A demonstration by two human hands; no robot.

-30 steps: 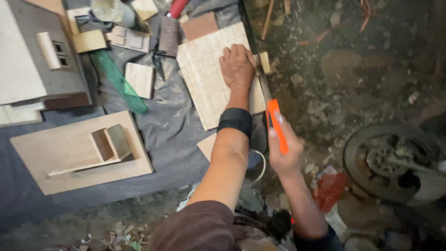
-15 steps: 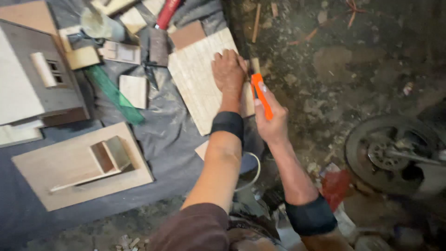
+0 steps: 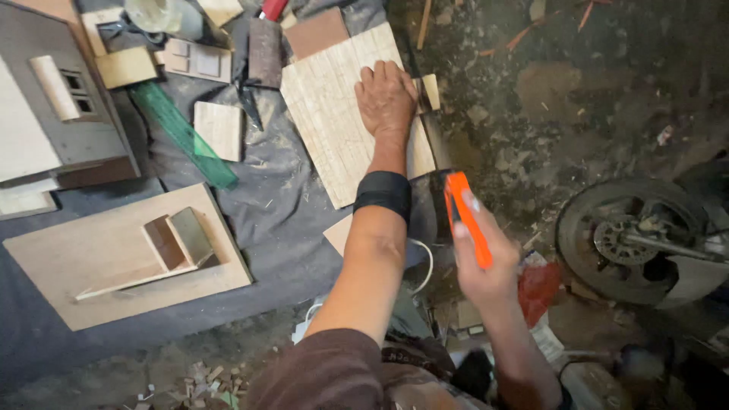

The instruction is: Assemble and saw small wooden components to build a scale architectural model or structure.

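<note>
- Orange is the colour we notice first: our right hand (image 3: 486, 262) is wrapped around an orange utility knife (image 3: 465, 216), held above the dirt ground, beside the edge of the dark grey cloth (image 3: 281, 205).
- Our left hand (image 3: 387, 99) lies flat, palm down and fingers spread, on a pale scored wooden board (image 3: 330, 114) that rests on the cloth; it presses on the board without clasping it. A black wristband (image 3: 385, 193) circles that forearm.
- The two hands are well apart, the knife near the wristband and clear of the board.
- Left of the board we see a green ruler (image 3: 182, 135), a small pale wood square (image 3: 218, 129) and a larger plywood sheet (image 3: 114, 258) bearing a small folded wooden piece.
- A grey model house (image 3: 53, 114) stands at the far left, and a wheel (image 3: 630, 243) lies on the ground at the right.
</note>
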